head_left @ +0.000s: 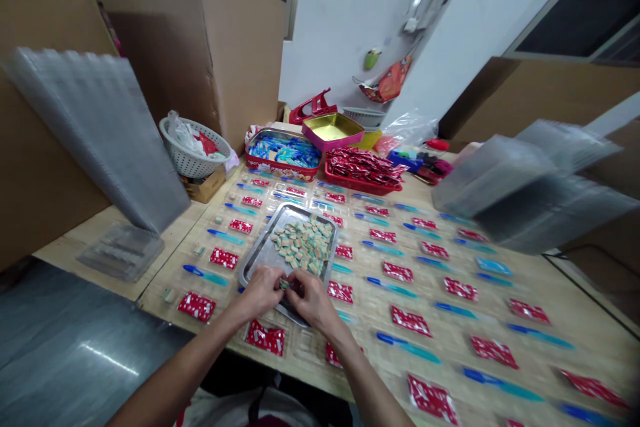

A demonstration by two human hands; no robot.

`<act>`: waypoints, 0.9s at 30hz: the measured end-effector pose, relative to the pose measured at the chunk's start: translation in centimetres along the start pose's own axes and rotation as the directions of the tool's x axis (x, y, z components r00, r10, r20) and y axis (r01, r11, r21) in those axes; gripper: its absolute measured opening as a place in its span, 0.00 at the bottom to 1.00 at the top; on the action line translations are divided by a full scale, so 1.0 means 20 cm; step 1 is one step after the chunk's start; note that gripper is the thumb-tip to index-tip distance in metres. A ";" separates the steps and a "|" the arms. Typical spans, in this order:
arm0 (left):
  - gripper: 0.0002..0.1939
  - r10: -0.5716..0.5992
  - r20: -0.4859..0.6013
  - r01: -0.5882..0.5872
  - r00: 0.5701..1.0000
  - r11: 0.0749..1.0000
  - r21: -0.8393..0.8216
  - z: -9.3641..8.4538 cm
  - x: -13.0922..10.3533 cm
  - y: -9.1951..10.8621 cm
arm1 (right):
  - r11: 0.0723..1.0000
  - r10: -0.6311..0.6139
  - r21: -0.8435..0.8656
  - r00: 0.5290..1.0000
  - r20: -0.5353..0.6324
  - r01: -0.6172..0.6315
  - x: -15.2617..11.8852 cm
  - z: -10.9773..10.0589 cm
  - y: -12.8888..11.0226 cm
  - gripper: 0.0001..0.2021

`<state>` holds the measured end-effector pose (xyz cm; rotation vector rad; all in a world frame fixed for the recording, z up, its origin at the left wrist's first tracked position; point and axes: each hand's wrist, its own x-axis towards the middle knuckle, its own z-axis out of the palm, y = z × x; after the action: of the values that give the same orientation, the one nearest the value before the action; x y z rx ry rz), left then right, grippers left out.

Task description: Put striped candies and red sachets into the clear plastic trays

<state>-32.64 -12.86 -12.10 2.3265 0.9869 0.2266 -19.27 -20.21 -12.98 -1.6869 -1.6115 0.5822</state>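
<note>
My left hand (264, 288) and my right hand (311, 299) meet over the near end of a metal tray (257, 255). Both are closed, fingertips pinched around a small greenish piece (284, 284) that they largely cover. Loose small green-and-beige blocks (303, 244), looking like erasers, are heaped in the tray. Beneath and around it, clear plastic blister trays spread in rows over the table. Many hold a red patterned packet (266, 337) and a blue pen-like stick (205, 275). At the left edge some compartments also carry a small block (171, 295).
At the back stand a tin of blue sticks (285, 150), a red basket of red packets (363, 170) and a gold-lined tin (334, 128). Stacked clear blister trays rise at left (100, 140) and right (520, 180). A white basket (193, 159) sits back left, beside tall cardboard (240, 47).
</note>
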 end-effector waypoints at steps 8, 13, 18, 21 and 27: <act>0.09 -0.004 0.015 0.004 1.000 1.000 0.027 -0.01 0.02 0.01 | 0.987 0.093 0.127 0.994 0.048 -0.099 0.01 0.00 0.05 0.08; 0.10 0.010 0.020 -0.011 1.000 0.999 0.044 -0.01 0.03 0.00 | 0.986 0.100 0.128 0.994 0.052 -0.106 0.02 -0.01 0.06 0.09; 0.08 0.017 0.026 -0.018 1.000 0.999 0.051 -0.02 0.03 0.00 | 0.994 0.074 0.084 0.997 0.009 -0.074 0.02 -0.01 0.03 0.09; 0.08 0.025 0.021 -0.026 0.999 0.999 0.044 -0.01 0.04 0.00 | 0.993 0.083 0.084 0.997 0.006 -0.084 0.03 -0.01 0.03 0.05; 0.09 0.021 0.044 -0.022 0.999 0.999 0.038 -0.02 0.04 0.00 | 0.995 0.069 0.072 0.997 0.030 -0.071 0.04 0.00 0.03 0.06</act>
<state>-32.27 -12.10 -11.91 2.3682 0.9533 0.1663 -18.77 -19.45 -13.32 -1.6930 -1.5368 0.6938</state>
